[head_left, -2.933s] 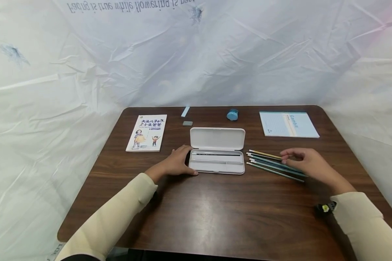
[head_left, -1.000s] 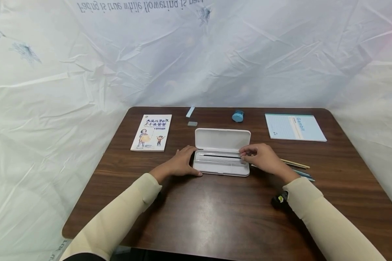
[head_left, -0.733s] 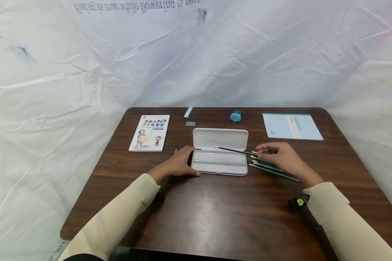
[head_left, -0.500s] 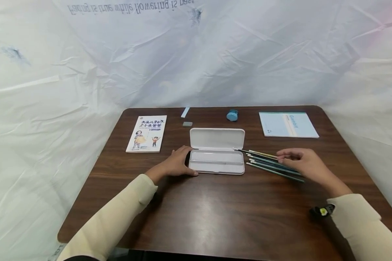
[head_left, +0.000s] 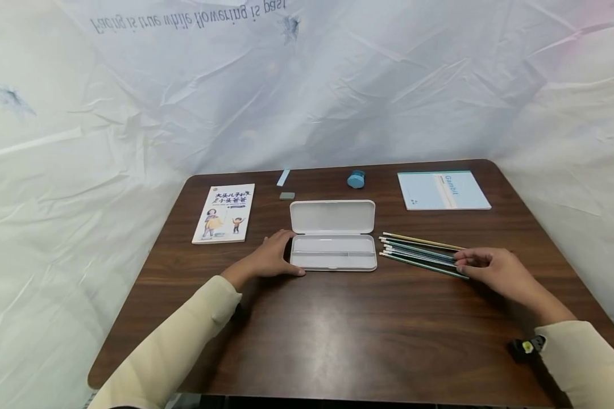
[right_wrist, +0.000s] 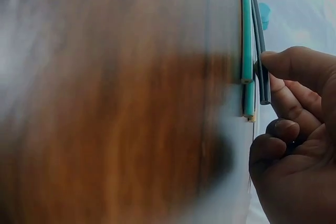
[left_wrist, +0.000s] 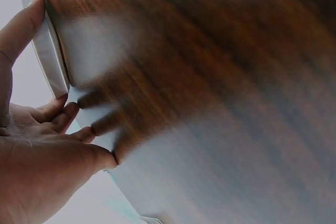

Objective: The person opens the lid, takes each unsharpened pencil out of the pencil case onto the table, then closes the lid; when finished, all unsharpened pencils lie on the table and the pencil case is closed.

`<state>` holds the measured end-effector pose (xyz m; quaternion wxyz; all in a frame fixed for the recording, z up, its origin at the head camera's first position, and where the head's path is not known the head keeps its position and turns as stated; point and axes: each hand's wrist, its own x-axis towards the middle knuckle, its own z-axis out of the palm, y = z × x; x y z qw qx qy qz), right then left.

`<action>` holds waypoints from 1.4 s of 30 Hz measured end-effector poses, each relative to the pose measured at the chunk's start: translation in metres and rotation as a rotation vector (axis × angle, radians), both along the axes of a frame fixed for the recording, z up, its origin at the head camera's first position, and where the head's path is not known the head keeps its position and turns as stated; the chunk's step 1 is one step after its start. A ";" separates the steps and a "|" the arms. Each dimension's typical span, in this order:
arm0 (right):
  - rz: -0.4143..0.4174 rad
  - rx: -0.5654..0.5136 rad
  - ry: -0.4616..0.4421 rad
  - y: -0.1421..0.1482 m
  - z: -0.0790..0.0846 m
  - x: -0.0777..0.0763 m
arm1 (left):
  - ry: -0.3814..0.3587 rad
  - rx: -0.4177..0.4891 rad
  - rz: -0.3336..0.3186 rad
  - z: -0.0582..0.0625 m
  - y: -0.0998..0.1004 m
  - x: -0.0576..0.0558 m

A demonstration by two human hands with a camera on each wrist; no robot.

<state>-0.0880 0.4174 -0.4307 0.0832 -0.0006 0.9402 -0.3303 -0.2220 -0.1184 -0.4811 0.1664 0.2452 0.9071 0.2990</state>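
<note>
A white pencil case (head_left: 317,262) lies with its lid (head_left: 332,217) raised, its compartments bare. My left hand (head_left: 266,260) holds the case's left end, thumb at the front corner and fingers behind; the left wrist view shows the thumb on the case wall (left_wrist: 50,56). Right of the case, several pencils fan out, among them a yellow pencil (head_left: 422,241) and a green pencil (head_left: 423,265). At their right ends is my right hand (head_left: 498,274). In the right wrist view its thumb and forefinger pinch a dark pencil (right_wrist: 259,40) near the end, beside green ones.
A picture book (head_left: 224,215) lies left on the brown table (head_left: 307,341). Behind the case are a grey eraser (head_left: 287,196), a pale blue strip (head_left: 283,178) and a round blue object (head_left: 356,180). A notebook (head_left: 442,190) lies back right; a pale sheet (head_left: 337,102) hangs behind.
The black pencil came out of the case, rightward in my right hand, to the other pencils. My right hand then shifted right and nearer the front. The left hand stays at the case.
</note>
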 end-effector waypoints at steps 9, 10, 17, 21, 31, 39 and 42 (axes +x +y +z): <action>0.005 -0.054 0.008 -0.017 0.008 -0.013 | 0.016 0.016 -0.007 -0.001 -0.007 -0.001; 0.012 -0.063 0.012 -0.022 0.010 -0.016 | 0.019 0.018 -0.006 -0.001 -0.007 -0.002; 0.125 -0.129 0.063 -0.082 0.013 -0.046 | 0.017 0.019 -0.006 -0.003 -0.011 -0.002; 0.212 -0.153 0.080 -0.124 0.006 -0.066 | 0.008 0.010 -0.012 -0.003 -0.009 -0.001; 0.277 -0.179 0.026 -0.169 -0.004 -0.093 | 0.002 -0.014 -0.017 0.008 0.003 0.004; 0.324 -0.148 -0.005 -0.172 -0.004 -0.102 | -0.025 -0.016 0.003 -0.003 0.000 -0.004; 0.337 -0.128 -0.005 -0.175 -0.003 -0.104 | -0.022 -0.011 0.006 -0.006 -0.002 -0.004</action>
